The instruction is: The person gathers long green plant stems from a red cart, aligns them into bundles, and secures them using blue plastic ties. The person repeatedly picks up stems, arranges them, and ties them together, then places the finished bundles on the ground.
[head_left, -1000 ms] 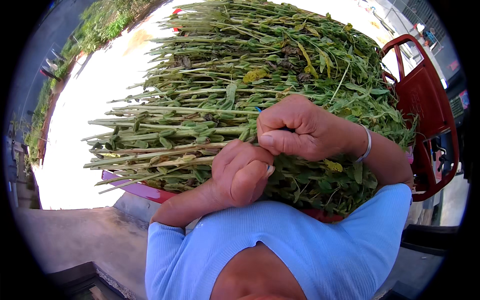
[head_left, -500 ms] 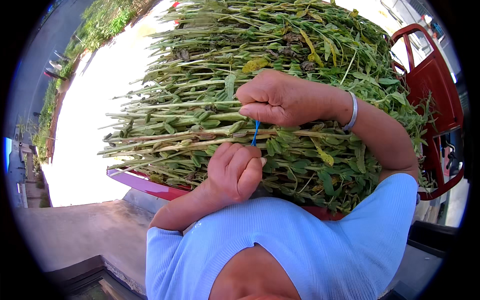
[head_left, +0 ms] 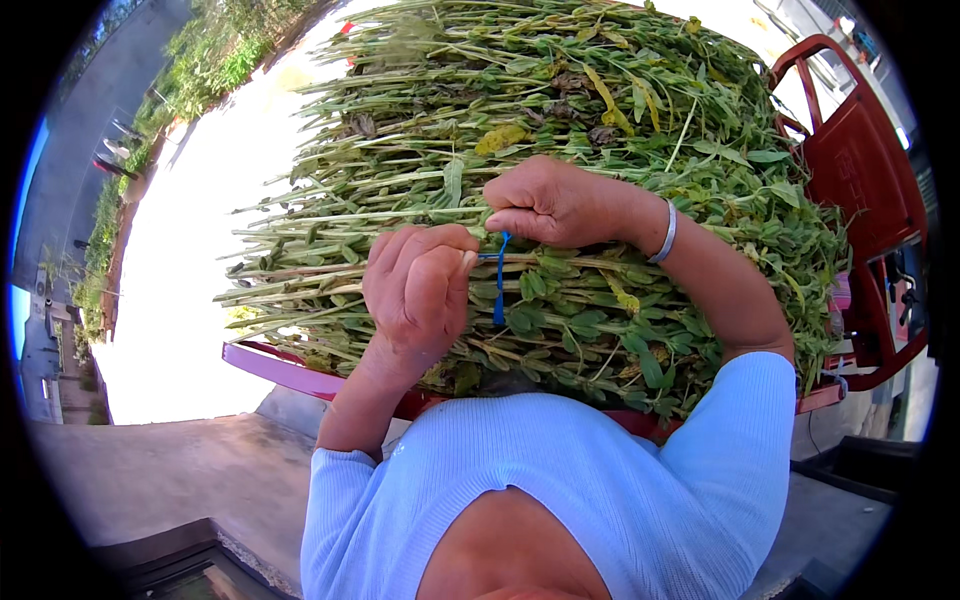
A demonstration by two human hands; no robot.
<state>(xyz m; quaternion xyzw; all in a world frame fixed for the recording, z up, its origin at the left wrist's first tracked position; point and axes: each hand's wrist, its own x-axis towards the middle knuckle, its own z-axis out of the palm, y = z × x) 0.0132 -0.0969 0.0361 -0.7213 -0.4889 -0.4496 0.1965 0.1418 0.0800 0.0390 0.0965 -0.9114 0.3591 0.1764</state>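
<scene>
A thin blue cord (head_left: 500,283) runs between my hands over a thick pile of cut green stalks with pods and leaves (head_left: 560,290). My left hand (head_left: 420,285) is closed, pinching a stretch of the cord by thumb and forefinger. Close to its right, my right hand (head_left: 545,203) forms a fist around another part of the cord, knuckles up. One flat end of the cord dangles below the right hand onto the stalks. The fists hide the rest of the cord. A metal bangle (head_left: 664,232) circles my right wrist.
The stalks lie on a red cart bed, whose pink-red side rim (head_left: 290,372) runs in front of me. At the right end stands a red metal frame panel (head_left: 865,165). Concrete ground (head_left: 190,470) lies at lower left, and green plants (head_left: 215,50) line a strip at upper left.
My left hand has moved up and left, from below the right hand to beside it. The cord stretches sideways between them now, and an end hangs loose.
</scene>
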